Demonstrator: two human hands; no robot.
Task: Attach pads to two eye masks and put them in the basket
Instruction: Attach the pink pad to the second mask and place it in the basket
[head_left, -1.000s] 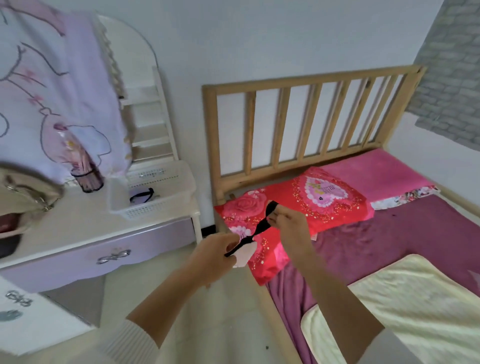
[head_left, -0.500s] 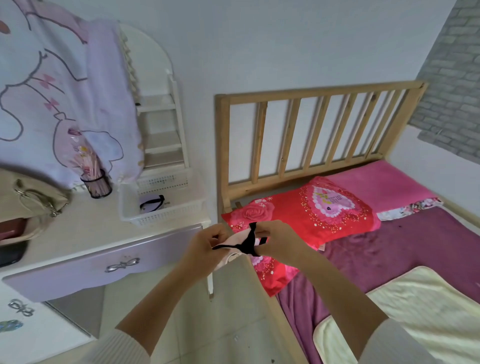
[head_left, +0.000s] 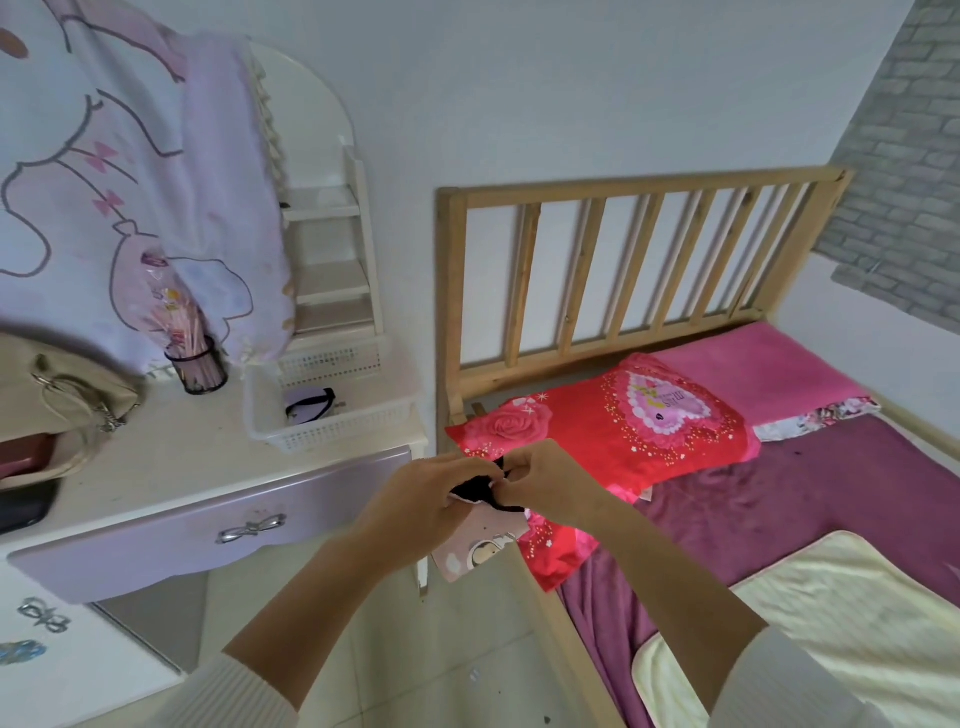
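A pink eye mask (head_left: 480, 538) with a cartoon print hangs below my two hands, its black strap bunched between my fingers. My left hand (head_left: 415, 501) grips the mask's upper left part and my right hand (head_left: 545, 480) pinches the strap and top edge; the hands touch each other. They are above the bed's near corner. A white plastic basket (head_left: 270, 415) stands on the dresser to the left, with another eye mask (head_left: 311, 405) with a black strap lying inside it. No separate pad can be made out.
The white dresser (head_left: 171, 467) with a lilac drawer carries a dark cup of sticks (head_left: 200, 366) and a beige bag (head_left: 57, 410). A wooden bed frame (head_left: 452, 291) holds a red pillow (head_left: 623, 426), purple sheet and yellow blanket (head_left: 810, 634). Tiled floor lies between.
My hands have come together, bunching the strap that was stretched between them a second ago. The mask now hangs lower, print visible. The view has shifted so the dresser and basket sit lower.
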